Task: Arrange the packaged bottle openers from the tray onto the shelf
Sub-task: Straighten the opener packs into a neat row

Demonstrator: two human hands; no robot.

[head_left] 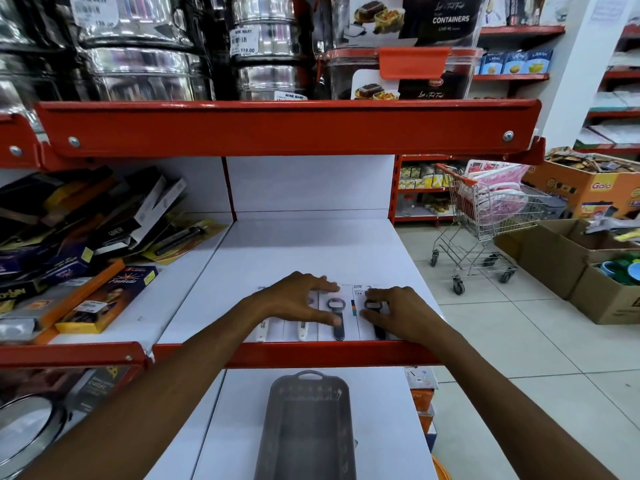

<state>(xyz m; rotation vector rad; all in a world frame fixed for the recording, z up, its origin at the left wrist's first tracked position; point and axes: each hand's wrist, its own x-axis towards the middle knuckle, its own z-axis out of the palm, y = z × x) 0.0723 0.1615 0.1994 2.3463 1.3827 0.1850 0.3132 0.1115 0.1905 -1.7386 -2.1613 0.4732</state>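
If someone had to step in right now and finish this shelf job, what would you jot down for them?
Left hand: spread flat on the packaged bottle openers, thumb on a dark-handled one; not gripping anything.
Right hand: fingertips on the rightmost dark-handled opener, nudging rather than holding.
Things: four packs lie side by side at the front edge of the white shelf, two white-handled at left, two dark-handled at right. The grey tray sits on the shelf below and looks empty.
Done: the openers appear to be out of the tray.
Left: probably only straightening the row.
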